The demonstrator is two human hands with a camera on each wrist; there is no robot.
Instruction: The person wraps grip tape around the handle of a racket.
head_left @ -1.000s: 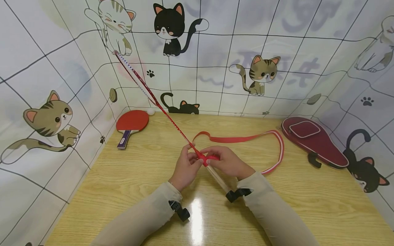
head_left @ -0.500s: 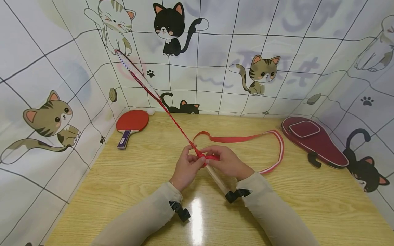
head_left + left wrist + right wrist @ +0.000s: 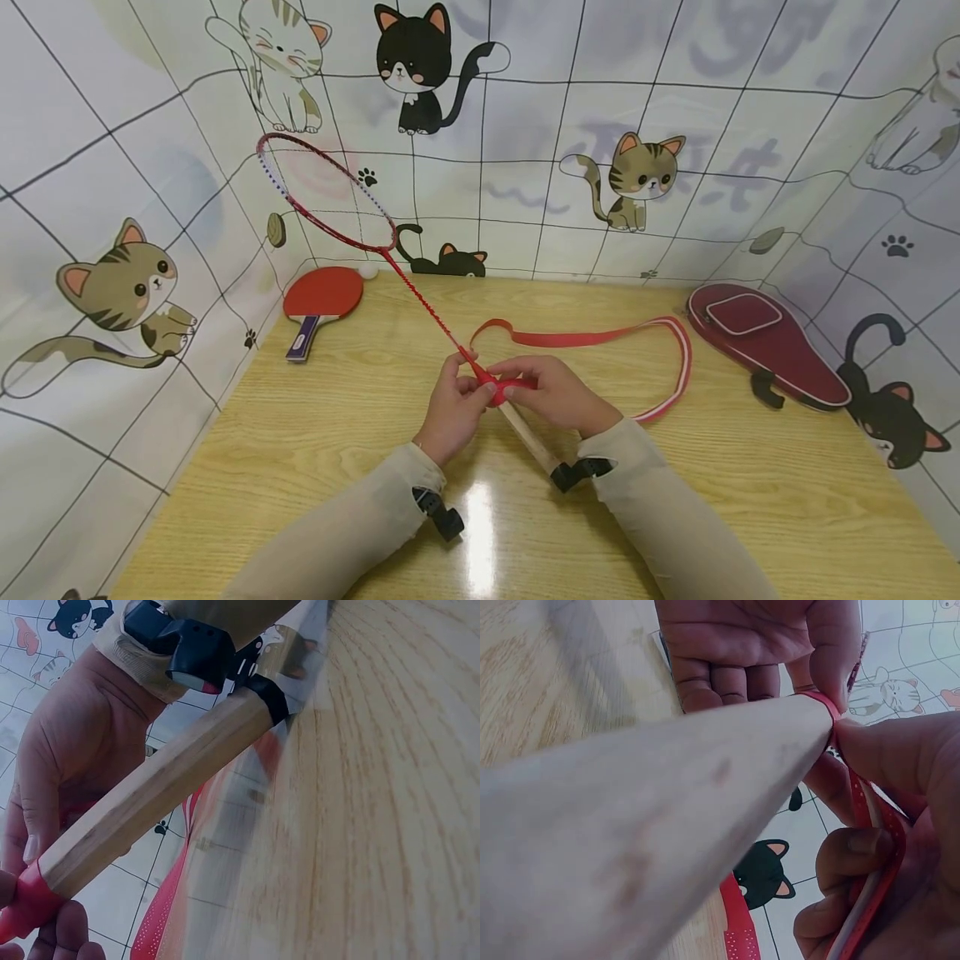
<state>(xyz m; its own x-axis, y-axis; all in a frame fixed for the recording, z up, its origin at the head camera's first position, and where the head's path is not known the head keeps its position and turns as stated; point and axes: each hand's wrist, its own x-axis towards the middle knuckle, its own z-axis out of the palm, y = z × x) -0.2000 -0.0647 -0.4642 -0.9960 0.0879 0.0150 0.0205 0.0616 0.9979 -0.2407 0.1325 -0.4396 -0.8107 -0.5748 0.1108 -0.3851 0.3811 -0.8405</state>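
Observation:
A badminton racket (image 3: pixel 417 295) slants up to the far left in the head view, its oval head raised in front of the wall. Its handle is bare wood (image 3: pixel 157 787) with a dark butt end. My left hand (image 3: pixel 452 414) pinches the racket at the red cone where shaft meets handle, thumb and fingers on opposite sides. Close beside it, my right hand (image 3: pixel 561 398) holds red grip tape (image 3: pixel 581 340) against the top of the wood. In the right wrist view the tape (image 3: pixel 868 889) runs through the curled fingers of that hand. Its free length loops over the table to the right.
A red table tennis bat (image 3: pixel 323 293) lies at the back left of the wooden table (image 3: pixel 337 400), with a white ball (image 3: pixel 367 272) behind it. At the back right rests a dark red racket case (image 3: pixel 765 342). Cat-print walls close off the back and sides.
The racket has rolled about its long axis: its head showed as a narrow edge before and now shows as a wide oval. Both hands have stayed at nearly the same spot.

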